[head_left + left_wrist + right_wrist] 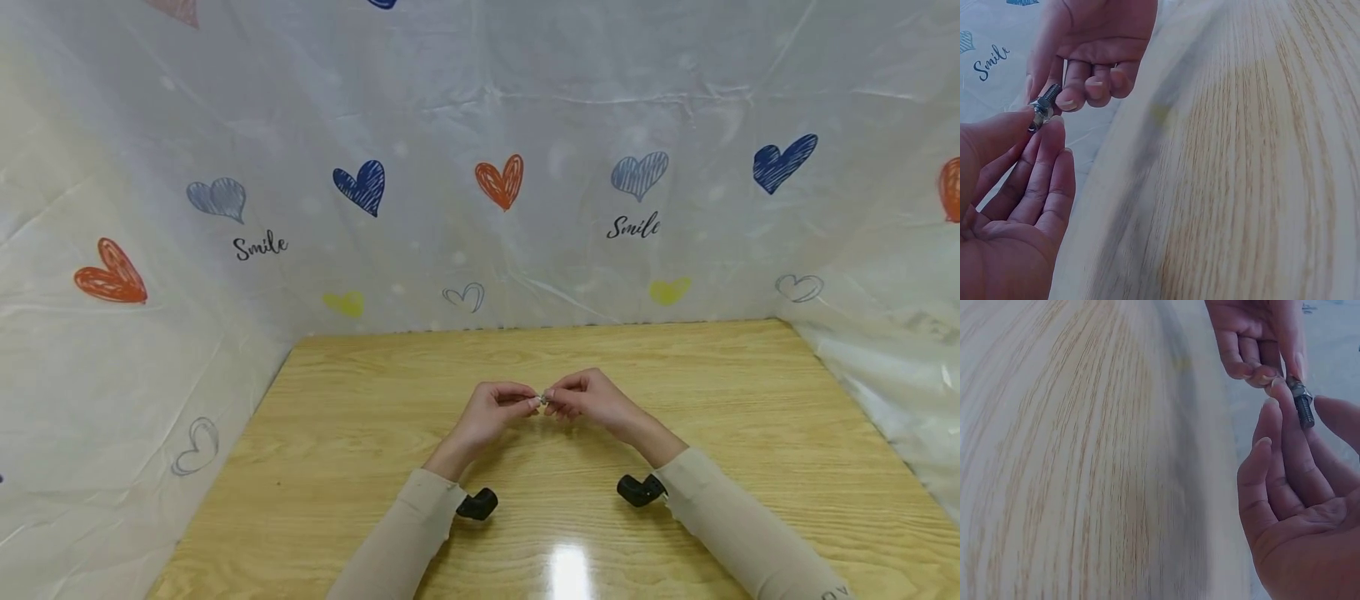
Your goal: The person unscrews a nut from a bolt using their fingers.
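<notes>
Over the middle of the table, the left hand (486,414) and right hand (600,403) meet at the fingertips. A small metal bolt (1305,414) lies between them, its dark threaded end exposed and a shiny nut (1300,392) around it. In the left wrist view, the left thumb and fingers pinch the bolt (1052,94) at the end away from the bare thread. The right thumb and index finger close in on either side of the nut (1042,106); its other fingers curl loosely. Fingertips partly hide the bolt's held end.
Beneath both hands spreads a wood-grain table (360,450). A pale sheet (555,250) printed with hearts hangs behind it and along both sides. Black wrist devices (480,504) stick out from the beige sleeves (405,533). A bright reflection shows near the front.
</notes>
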Available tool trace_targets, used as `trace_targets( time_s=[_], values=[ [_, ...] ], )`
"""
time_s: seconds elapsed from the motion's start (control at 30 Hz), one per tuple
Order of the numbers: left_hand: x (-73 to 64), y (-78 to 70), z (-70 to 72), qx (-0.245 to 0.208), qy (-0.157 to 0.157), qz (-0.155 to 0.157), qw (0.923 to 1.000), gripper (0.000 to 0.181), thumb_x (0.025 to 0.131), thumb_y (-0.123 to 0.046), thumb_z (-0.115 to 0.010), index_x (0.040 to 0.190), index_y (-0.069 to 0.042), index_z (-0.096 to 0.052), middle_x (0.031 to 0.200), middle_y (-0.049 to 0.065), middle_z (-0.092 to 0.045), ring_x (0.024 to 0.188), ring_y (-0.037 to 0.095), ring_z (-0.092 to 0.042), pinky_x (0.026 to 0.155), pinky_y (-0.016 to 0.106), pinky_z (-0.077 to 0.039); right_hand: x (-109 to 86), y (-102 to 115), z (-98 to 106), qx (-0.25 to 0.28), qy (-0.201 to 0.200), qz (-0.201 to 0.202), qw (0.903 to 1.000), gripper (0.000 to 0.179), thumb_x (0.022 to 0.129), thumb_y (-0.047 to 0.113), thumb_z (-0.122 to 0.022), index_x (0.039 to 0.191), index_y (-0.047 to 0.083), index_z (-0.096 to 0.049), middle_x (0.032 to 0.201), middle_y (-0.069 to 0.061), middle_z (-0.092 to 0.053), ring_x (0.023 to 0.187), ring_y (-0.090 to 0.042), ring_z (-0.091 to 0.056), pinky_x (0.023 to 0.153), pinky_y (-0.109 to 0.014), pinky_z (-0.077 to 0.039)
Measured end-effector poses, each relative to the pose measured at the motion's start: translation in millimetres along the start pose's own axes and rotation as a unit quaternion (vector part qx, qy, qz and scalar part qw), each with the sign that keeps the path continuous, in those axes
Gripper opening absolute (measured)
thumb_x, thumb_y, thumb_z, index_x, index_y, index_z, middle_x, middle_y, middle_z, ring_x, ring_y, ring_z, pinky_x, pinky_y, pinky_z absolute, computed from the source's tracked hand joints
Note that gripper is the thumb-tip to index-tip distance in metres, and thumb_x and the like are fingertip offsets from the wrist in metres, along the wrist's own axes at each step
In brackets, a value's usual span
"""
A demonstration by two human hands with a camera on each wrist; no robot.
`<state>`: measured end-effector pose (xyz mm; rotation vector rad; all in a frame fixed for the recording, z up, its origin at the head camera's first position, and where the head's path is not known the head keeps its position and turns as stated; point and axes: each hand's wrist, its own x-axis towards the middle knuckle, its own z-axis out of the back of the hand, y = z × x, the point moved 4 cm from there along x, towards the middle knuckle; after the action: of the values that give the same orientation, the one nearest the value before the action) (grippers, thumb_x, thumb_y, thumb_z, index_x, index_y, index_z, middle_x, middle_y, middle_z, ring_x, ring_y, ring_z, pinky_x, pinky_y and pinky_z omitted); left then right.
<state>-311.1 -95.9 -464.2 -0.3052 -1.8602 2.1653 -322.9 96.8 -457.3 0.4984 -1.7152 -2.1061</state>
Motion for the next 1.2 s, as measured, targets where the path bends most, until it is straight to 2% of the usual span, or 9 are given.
trace_targets(
  time_s=[0.1, 0.33, 0.63, 0.77, 1.0, 1.2],
  values=[
    [0.4, -1.3, -0.6, 0.002, 0.001, -0.004, 1.0, 0.017, 0.099, -0.011, -0.07, 0.11, 0.0, -0.076, 0.107, 0.011, -0.074, 0.095, 0.02, -0.072, 0.091, 0.047, -0.06, 0.4, 0.9, 0.1, 0.001, 0.005, 0.009, 0.9999, 0.026, 0.104, 0.02, -0.064, 0.114, -0.002, -0.074, 0.101, -0.021, -0.075, 0.085, -0.031, -0.07, 0.079, -0.049, -0.06],
    [0.6, 0.6, 1.3, -0.01, -0.006, 0.004, 0.9999, 0.017, 0.098, -0.008, -0.071, 0.11, 0.003, -0.075, 0.108, 0.014, -0.074, 0.096, 0.023, -0.073, 0.091, 0.048, -0.06, -1.4, 1.9, 0.2, 0.001, 0.016, 0.008, 0.9998, 0.025, 0.102, 0.017, -0.067, 0.118, -0.002, -0.07, 0.105, -0.032, -0.069, 0.091, -0.044, -0.066, 0.078, -0.052, -0.059],
    [-0.3, 1.1, 3.3, -0.009, -0.006, 0.005, 0.9999, 0.018, 0.098, -0.01, -0.071, 0.111, 0.003, -0.075, 0.11, 0.016, -0.074, 0.097, 0.025, -0.073, 0.09, 0.048, -0.06, -0.7, 5.8, -2.5, -0.031, 0.032, -0.012, 0.9989, 0.037, 0.106, 0.029, -0.06, 0.113, -0.005, -0.073, 0.102, -0.024, -0.073, 0.093, -0.04, -0.069, 0.076, -0.043, -0.059],
    [-0.8, 0.3, 2.6, -0.008, -0.004, 0.009, 0.9999, 0.018, 0.098, -0.01, -0.071, 0.111, 0.002, -0.075, 0.111, 0.015, -0.074, 0.097, 0.024, -0.073, 0.091, 0.048, -0.059, 0.0, 6.0, -3.5, -0.036, 0.039, -0.011, 0.9985, 0.037, 0.107, 0.028, -0.058, 0.111, -0.006, -0.074, 0.099, -0.022, -0.074, 0.092, -0.039, -0.069, 0.074, -0.042, -0.058],
    [-4.0, -0.9, 2.2, -0.007, -0.003, 0.012, 0.9999, 0.018, 0.098, -0.01, -0.071, 0.111, 0.002, -0.075, 0.109, 0.016, -0.073, 0.1, 0.031, -0.072, 0.091, 0.048, -0.059, -1.5, 6.6, -3.1, -0.023, 0.043, -0.001, 0.9988, 0.026, 0.104, 0.019, -0.062, 0.12, -0.001, -0.07, 0.109, -0.028, -0.07, 0.095, -0.048, -0.065, 0.074, -0.044, -0.058],
    [-4.2, -1.0, 1.2, -0.01, -0.005, 0.007, 0.9999, 0.019, 0.098, -0.01, -0.071, 0.111, 0.003, -0.074, 0.11, 0.018, -0.073, 0.1, 0.031, -0.072, 0.092, 0.049, -0.059, -2.4, 5.5, -0.4, -0.022, 0.025, -0.023, 0.9992, 0.031, 0.105, 0.026, -0.062, 0.123, 0.002, -0.069, 0.112, -0.023, -0.071, 0.099, -0.043, -0.068, 0.081, -0.046, -0.058]
  ],
)
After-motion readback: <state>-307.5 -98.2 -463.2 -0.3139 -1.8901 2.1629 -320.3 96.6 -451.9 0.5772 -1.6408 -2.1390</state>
